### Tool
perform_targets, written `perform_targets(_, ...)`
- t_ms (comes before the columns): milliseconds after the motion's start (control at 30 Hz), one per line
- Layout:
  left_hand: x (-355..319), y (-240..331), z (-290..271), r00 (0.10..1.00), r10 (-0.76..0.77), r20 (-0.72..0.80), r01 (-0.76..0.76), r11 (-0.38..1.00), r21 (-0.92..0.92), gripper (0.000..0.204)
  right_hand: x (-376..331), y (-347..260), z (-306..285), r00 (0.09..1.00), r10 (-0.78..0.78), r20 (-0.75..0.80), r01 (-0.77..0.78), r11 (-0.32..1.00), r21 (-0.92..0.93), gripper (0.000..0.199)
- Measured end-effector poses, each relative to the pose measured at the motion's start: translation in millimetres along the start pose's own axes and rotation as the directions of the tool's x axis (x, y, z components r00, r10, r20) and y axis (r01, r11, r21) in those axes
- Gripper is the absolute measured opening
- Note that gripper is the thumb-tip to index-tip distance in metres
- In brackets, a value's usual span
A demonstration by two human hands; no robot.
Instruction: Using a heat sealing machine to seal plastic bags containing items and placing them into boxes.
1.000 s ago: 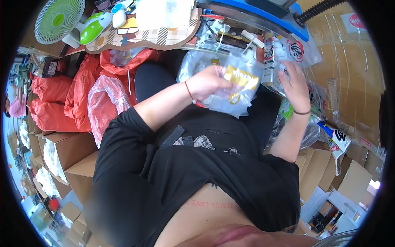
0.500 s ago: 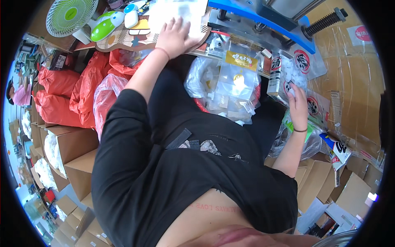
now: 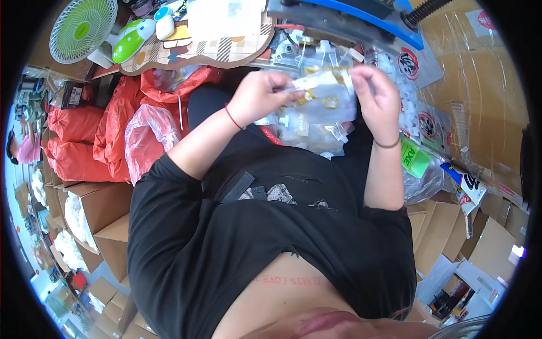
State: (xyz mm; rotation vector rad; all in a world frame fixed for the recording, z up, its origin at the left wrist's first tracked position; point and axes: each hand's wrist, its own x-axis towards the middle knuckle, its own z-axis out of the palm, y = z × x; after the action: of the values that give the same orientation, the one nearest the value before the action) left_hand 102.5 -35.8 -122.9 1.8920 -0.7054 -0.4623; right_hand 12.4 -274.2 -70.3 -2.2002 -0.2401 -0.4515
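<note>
My left hand (image 3: 261, 95) and my right hand (image 3: 377, 93) hold between them a small clear plastic packet (image 3: 327, 93) with yellow print, raised above my lap. The left fingers pinch its left edge, the right fingers grip its right edge. Under it a heap of similar clear bags (image 3: 307, 133) lies on my lap. A red string circles my left wrist and a dark band my right wrist.
A patterned board (image 3: 197, 48) at the top carries a white sheet, a green and white device (image 3: 129, 42) and a green fan (image 3: 79, 29). Red and pink plastic sacks (image 3: 113, 135) pile at the left, cardboard boxes (image 3: 96, 209) below them. Blue-edged machine (image 3: 350, 17) and packaged goods at the right.
My left hand has come back from the board at the top and joined my right hand on the packet over my lap. My right hand moved left and up.
</note>
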Motion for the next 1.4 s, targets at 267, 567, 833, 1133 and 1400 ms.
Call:
perform_targets(267, -2.2, 3.2, 48.2, 0.927, -0.036, 0.373, 0.277, 0.736, -0.618, 0.022, 9.9, 12.3, -32.2, 0.964, -0.004, 0.266, 0.013, 0.999, -0.034, 0.021)
perform_targets(567, 25.0, -5.1, 46.5, 0.872, -0.127, 0.472, 0.465, 0.515, -0.720, 0.025, -23.0, 27.0, -62.8, 0.961, 0.248, -0.123, -0.269, 0.940, -0.207, 0.028)
perform_targets(833, 66.5, -9.4, 25.2, 0.902, -0.325, 0.284, 0.425, 0.559, -0.712, 0.035, -40.5, 27.0, -23.9, 0.983, 0.084, -0.163, -0.132, 0.942, -0.309, 0.023)
perform_targets(1133, 64.1, -84.4, -74.0, 0.751, 0.630, -0.198, -0.076, 0.380, 0.922, 0.059, -48.1, 21.9, -31.5, 0.974, 0.215, -0.075, -0.227, 0.936, -0.268, 0.017)
perform_targets(1400, 20.8, -68.1, -51.4, 0.964, 0.174, -0.202, -0.107, 0.946, 0.306, 0.027, -25.8, 18.3, 2.8, 0.999, -0.016, 0.038, 0.022, 0.984, -0.175, 0.014)
